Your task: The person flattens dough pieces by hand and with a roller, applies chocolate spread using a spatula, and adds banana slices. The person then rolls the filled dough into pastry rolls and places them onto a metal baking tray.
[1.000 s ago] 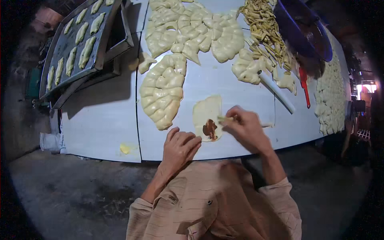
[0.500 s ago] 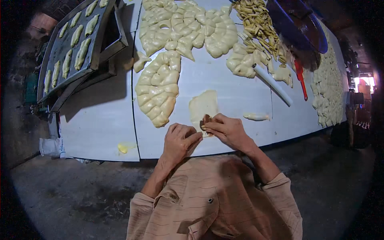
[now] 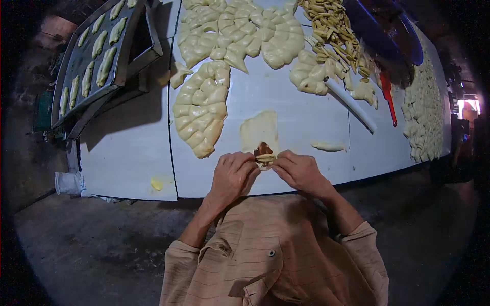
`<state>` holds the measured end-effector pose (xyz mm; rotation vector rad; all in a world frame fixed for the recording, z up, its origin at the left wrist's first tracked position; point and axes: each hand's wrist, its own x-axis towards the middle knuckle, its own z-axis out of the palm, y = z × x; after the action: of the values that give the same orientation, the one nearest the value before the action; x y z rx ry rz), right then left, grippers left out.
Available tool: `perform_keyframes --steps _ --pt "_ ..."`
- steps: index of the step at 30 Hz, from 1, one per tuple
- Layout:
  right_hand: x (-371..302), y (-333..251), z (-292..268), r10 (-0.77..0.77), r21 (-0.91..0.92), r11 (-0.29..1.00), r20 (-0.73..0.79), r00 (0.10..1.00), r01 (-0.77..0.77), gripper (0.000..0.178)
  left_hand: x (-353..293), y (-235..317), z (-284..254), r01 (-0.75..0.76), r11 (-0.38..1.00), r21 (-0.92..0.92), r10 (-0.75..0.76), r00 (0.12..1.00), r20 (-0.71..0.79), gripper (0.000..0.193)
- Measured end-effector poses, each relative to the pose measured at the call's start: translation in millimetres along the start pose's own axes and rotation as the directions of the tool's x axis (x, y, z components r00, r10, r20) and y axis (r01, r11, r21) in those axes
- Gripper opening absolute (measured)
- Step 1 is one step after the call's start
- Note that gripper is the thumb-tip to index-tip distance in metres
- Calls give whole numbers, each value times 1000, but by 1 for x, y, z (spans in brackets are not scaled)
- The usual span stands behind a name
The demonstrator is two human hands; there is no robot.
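I see the pale strip [image 3: 265, 158] across the six o'clock end of the dough sheet [image 3: 259, 128] — my left grip [image 3: 232, 172] at the strip's nine o'clock tip, right grip [image 3: 301, 172] at three; whether either pinches, I cannot tell.

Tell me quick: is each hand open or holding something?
Left hand: curled at the left edge of the dough sheet; can't tell if gripping.
Right hand: curled at its right edge; can't tell.
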<state>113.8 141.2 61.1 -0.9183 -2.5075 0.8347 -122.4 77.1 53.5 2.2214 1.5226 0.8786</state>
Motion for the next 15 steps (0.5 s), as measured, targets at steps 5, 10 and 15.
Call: perform_keyframes --steps 5,10,15 --pt "10 -1 -18 329 315 902 -58 943 -295 15 9 2 -9 276 942 -193 -292 955 -60 12" --pt "31 1 -7 375 168 920 -125 918 -353 14 21 1 -6 340 940 -27 -341 938 -64 17" --pt "24 7 -14 242 102 968 -116 963 -231 21 10 -3 -3 273 962 0 -273 961 -46 34"
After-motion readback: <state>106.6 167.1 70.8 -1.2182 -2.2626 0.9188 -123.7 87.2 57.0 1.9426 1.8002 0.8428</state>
